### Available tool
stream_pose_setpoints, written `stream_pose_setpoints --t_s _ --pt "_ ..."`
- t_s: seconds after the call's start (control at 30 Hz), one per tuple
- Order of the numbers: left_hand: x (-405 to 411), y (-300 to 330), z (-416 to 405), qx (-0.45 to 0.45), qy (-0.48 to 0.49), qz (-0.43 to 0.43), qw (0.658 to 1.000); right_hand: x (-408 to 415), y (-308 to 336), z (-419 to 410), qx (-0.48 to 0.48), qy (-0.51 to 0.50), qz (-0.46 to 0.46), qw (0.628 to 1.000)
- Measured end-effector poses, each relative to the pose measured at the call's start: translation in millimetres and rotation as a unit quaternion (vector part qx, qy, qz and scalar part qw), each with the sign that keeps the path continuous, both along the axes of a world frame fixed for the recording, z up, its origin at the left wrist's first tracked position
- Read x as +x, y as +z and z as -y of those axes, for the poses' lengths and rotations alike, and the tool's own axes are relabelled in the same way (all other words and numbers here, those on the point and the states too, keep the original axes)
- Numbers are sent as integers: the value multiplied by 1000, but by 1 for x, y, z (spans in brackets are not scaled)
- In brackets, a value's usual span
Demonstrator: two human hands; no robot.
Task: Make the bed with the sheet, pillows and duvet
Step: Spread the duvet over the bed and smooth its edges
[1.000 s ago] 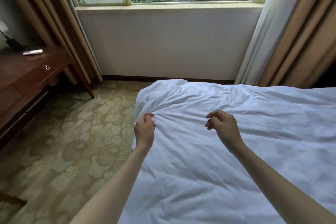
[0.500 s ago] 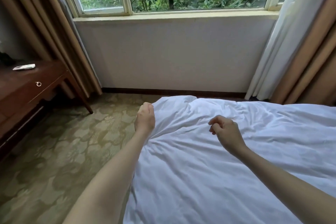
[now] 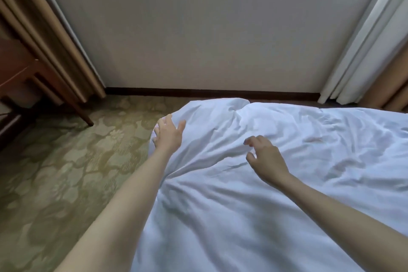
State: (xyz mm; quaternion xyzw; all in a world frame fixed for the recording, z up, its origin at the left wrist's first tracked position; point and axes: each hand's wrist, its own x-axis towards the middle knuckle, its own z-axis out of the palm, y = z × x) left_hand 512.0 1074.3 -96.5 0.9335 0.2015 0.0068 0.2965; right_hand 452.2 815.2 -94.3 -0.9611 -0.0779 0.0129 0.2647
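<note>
A white, wrinkled duvet (image 3: 287,194) covers the bed and fills the right and lower part of the view. Its far left corner bulges near the carpet. My left hand (image 3: 168,133) reaches to that corner's left edge with fingers spread and straight, holding nothing. My right hand (image 3: 266,158) hovers over the duvet further right, fingers loosely bent and apart, holding nothing. No pillows are in view.
Patterned green carpet (image 3: 66,172) lies left of the bed. A dark wooden desk (image 3: 24,73) stands at the far left. Beige curtains (image 3: 50,35) hang at both sides of a pale wall (image 3: 198,28) below the window.
Both hands have uncurled from loose fists. My left hand has stretched out to the duvet's left corner edge. The view has tilted down, so the window is out of sight.
</note>
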Motion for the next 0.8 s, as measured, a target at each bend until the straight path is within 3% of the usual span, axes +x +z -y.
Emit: stream_pose_setpoints --t_s 0.17,0.33,0.43,0.6,0.67,0.8 --pt "45 -45 4 -23 -10 -52 998 39 -46 4 -87 7 45 995" --pt "85 -77 8 -114 35 -3 993 78 -61 36 -239 33 82 967" --pt "94 -97 19 -139 41 -45 988 89 -63 56 -246 12 82 966" --pt "93 -110 32 -67 5 -96 993 93 -62 59 -228 14 83 970" --pt "91 -108 33 -95 -7 -40 995 94 -60 56 -209 15 88 974" --pt "33 -99 59 -116 -17 165 979 102 -44 45 -87 -13 169 982"
